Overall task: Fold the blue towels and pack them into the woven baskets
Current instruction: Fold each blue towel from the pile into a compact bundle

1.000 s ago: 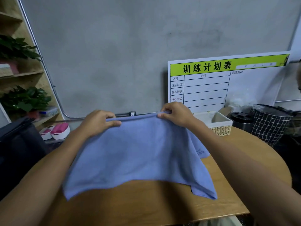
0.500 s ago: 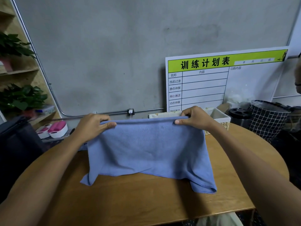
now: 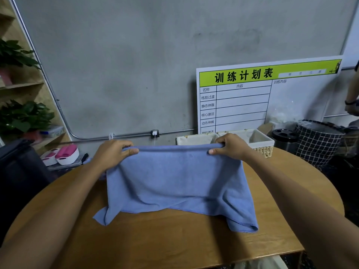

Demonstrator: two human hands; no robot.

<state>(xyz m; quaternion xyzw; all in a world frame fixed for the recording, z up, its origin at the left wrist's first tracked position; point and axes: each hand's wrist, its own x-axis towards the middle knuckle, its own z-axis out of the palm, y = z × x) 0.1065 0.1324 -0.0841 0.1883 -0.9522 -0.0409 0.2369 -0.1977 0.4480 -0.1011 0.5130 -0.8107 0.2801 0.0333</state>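
A blue towel (image 3: 174, 181) hangs doubled over above the wooden table (image 3: 174, 243), its lower corners touching the tabletop. My left hand (image 3: 114, 154) grips the left end of its top fold, thumb on the near side. My right hand (image 3: 231, 146) grips the right end the same way. Behind the towel, at the table's far edge, stand two woven baskets with white liners, one on the left (image 3: 196, 138) and one on the right (image 3: 262, 140). The towel and my right hand hide part of both. Both basket interiors look empty where visible.
A white planning board with a green header (image 3: 252, 94) leans on the grey wall. A black checked bin (image 3: 318, 142) and a dark cylinder (image 3: 284, 138) stand at the right. Shelves with plants (image 3: 23, 117) and pink-and-white shoes (image 3: 62, 154) are at the left. Another person's arm (image 3: 352, 98) shows at the right edge.
Both hands moved apart and slightly forward, pulling the top fold taut. The towel now hangs squarer, with its left corner drawn in onto the table.
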